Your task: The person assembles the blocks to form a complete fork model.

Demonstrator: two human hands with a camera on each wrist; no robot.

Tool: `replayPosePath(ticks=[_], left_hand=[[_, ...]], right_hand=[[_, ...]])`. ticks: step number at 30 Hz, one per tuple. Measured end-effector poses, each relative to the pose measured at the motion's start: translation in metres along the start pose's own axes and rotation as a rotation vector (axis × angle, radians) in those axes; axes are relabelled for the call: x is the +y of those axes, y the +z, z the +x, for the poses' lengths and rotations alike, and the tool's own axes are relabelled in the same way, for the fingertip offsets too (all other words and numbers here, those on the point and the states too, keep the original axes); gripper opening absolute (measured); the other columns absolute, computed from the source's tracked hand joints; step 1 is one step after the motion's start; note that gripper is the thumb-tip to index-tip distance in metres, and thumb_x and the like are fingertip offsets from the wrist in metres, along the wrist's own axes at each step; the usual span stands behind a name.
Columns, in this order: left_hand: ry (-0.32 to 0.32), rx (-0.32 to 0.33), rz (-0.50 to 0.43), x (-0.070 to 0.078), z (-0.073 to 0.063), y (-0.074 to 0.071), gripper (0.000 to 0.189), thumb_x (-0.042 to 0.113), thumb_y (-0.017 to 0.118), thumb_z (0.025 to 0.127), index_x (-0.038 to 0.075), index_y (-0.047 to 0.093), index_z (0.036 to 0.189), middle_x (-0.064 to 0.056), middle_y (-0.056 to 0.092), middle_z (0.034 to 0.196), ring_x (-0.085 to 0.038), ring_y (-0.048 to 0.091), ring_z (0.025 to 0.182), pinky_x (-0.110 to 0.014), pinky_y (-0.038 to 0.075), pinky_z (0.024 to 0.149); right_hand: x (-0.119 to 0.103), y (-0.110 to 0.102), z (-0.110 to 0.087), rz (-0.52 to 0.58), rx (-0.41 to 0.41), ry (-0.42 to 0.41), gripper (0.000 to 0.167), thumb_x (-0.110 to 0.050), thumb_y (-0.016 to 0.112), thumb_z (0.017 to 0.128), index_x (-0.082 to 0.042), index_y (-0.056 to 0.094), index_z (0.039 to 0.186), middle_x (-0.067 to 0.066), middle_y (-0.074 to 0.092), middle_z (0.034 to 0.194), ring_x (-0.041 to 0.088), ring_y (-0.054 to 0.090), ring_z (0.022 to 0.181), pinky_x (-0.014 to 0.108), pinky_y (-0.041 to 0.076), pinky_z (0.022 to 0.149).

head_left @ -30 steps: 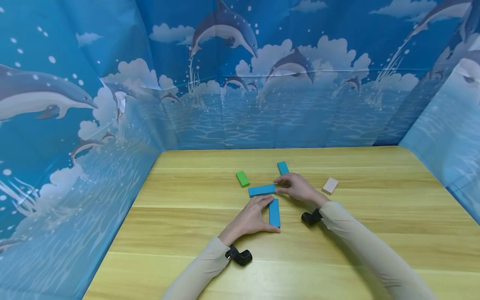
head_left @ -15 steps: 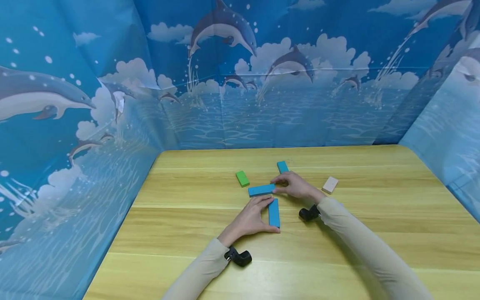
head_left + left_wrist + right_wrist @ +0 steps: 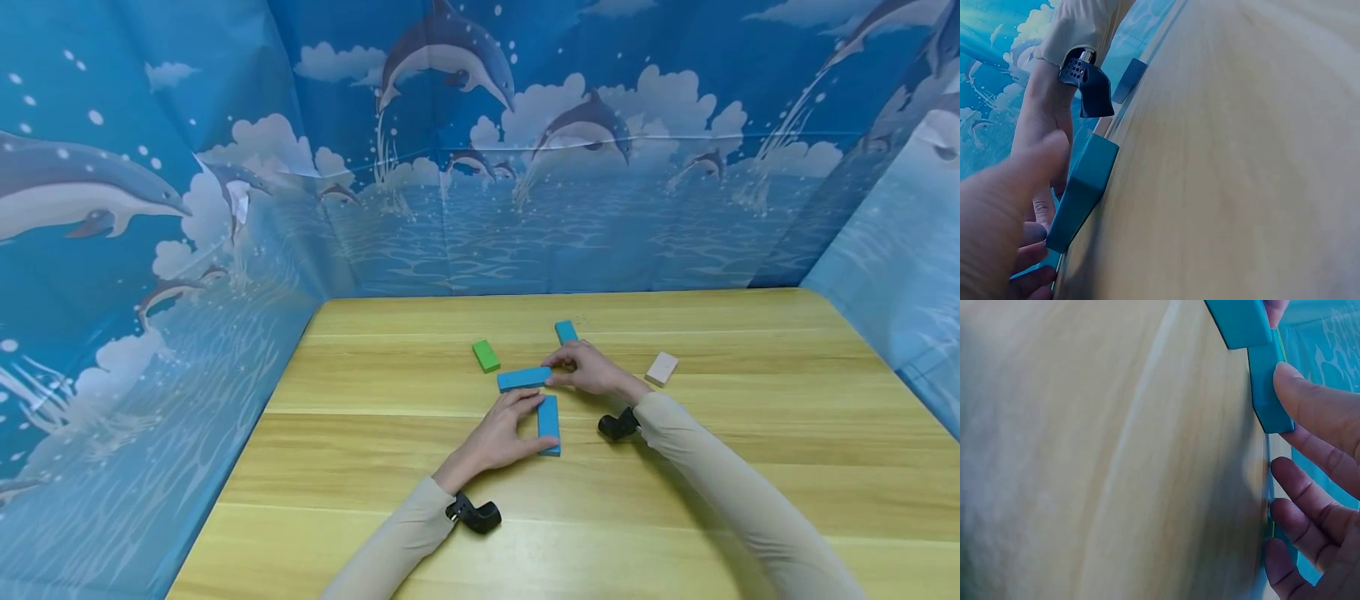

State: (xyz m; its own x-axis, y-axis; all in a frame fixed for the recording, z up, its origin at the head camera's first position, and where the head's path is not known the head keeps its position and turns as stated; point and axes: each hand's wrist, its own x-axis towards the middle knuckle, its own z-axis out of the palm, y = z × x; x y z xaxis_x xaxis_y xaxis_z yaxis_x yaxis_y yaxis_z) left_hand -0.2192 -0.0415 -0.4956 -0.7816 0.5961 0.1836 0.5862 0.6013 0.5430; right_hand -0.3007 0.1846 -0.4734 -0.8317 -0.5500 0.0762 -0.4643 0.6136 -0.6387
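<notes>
Three blue blocks lie on the table. Beside the near blue block (image 3: 549, 421), set lengthwise, is my left hand (image 3: 498, 437); its fingertips are at the block's far end. In the left wrist view the thumb (image 3: 1047, 156) stands off the near blue block (image 3: 1085, 187). My right hand (image 3: 592, 369) pinches the right end of the crosswise blue block (image 3: 522, 379) between thumb and index finger. In the right wrist view that thumb (image 3: 1300, 387) rests against the crosswise blue block (image 3: 1266, 387), the other fingers spread loosely. The far blue block (image 3: 566, 331) is partly hidden behind the right hand.
A green block (image 3: 486, 356) lies left of the far blue block. To the right of the right hand is a pale pink block (image 3: 662, 369). The wooden table (image 3: 675, 517) ends at a dolphin-printed backdrop (image 3: 480, 225) behind and at the sides.
My left thumb has lifted from the near end of the near blue block and now overlaps its top. The right hand has shifted slightly left along the crosswise blue block.
</notes>
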Motion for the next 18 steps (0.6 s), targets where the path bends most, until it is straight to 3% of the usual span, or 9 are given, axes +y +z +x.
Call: replayPosePath(ticks=[7, 18], left_hand=[[0.022, 0.031, 0.025, -0.0005, 0.0, 0.0006, 0.072, 0.052, 0.063, 0.087, 0.006, 0.047, 0.14, -0.005, 0.042, 0.142, -0.019, 0.034, 0.132, -0.033, 0.031, 0.104], [0.039, 0.08, 0.02, -0.0006, -0.0028, 0.0044, 0.07, 0.049, 0.067, 0.085, 0.005, 0.051, 0.137, -0.006, 0.045, 0.139, -0.019, 0.038, 0.129, -0.031, 0.032, 0.104]], right_hand=[[0.003, 0.0018, -0.0003, -0.008, 0.017, -0.021, 0.032, -0.025, 0.07, 0.088, -0.006, 0.067, 0.114, 0.008, 0.059, 0.11, 0.026, 0.049, 0.097, 0.042, 0.04, 0.08], [0.0047, 0.003, -0.0029, -0.011, 0.052, -0.039, 0.031, -0.023, 0.069, 0.089, -0.003, 0.066, 0.113, 0.009, 0.061, 0.107, 0.027, 0.052, 0.099, 0.044, 0.043, 0.083]])
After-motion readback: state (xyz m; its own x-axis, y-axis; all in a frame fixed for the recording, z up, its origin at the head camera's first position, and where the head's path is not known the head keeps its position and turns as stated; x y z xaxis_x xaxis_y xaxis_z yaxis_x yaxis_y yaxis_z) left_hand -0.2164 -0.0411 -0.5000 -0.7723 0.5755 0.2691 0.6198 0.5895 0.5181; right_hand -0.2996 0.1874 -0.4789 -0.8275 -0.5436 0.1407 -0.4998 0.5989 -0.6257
